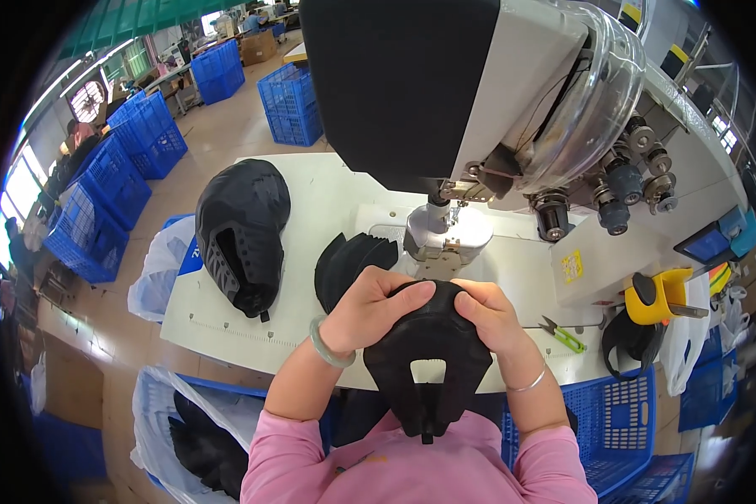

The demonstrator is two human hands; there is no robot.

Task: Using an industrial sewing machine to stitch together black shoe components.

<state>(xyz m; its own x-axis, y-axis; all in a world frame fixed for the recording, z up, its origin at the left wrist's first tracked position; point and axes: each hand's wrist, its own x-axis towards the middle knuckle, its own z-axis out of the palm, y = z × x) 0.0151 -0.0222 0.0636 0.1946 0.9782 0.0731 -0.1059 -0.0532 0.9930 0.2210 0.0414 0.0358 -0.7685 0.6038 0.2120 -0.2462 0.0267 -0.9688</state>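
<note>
A black shoe upper [428, 332] is stretched between my two hands in front of the sewing machine's post [447, 231]. Its rounded end points toward the machine, and the open end hangs toward my body. My left hand [368, 304] grips the upper's left edge, thumb on top. On the other side, my right hand [489, 312] pinches the right edge with its thumb pressed on the fabric; the fingers beneath are hidden. Just beyond my left hand lies a pile of curved black pieces [353, 267]. Another black upper [248, 231] rests farther left on the white table [227, 336].
The sewing machine head [403, 84] looms over the table. Green-handled snips [567, 338] lie to the right, near a yellow holder [657, 298]. A plastic-lined crate of black pieces [202, 445] stands at lower left, a blue crate [617, 416] at lower right.
</note>
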